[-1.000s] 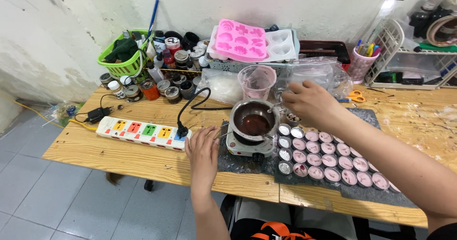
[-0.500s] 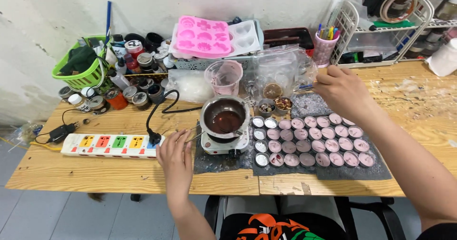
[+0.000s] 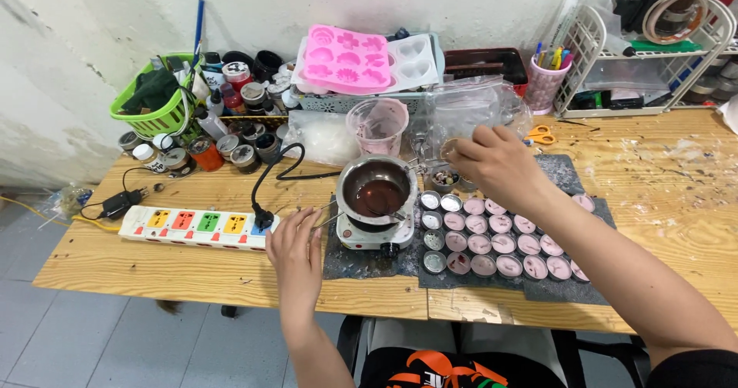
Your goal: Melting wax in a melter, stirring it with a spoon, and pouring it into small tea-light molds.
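Note:
A small metal pot (image 3: 377, 192) of dark brown melted liquid sits on a little white hotplate (image 3: 367, 234) on a dark mat (image 3: 350, 261). My left hand (image 3: 296, 253) lies palm down on the table's front, thumb and forefinger pinching the end of the pot's thin handle (image 3: 329, 219). To the right of the pot stand rows of small round tin cups (image 3: 500, 243), most filled with pink wax. My right hand (image 3: 496, 165) hovers over the back of these rows, its fingertips pinched on a small round tin cup (image 3: 450, 148).
A white power strip (image 3: 196, 226) with coloured switches lies left of my left hand, with a black cable (image 3: 269, 176) plugged in. Behind the pot are a plastic measuring cup (image 3: 377, 125), a clear bag (image 3: 473, 111), pink moulds (image 3: 346, 57), a green basket (image 3: 154, 107), jars (image 3: 231, 146), a pen cup (image 3: 547, 80), orange scissors (image 3: 542, 136) and a wire rack (image 3: 653, 57).
My right hand has moved left and back, from over the right-hand cups to just behind the rows near the pot. My left hand stays by the pot handle. The camera has shifted.

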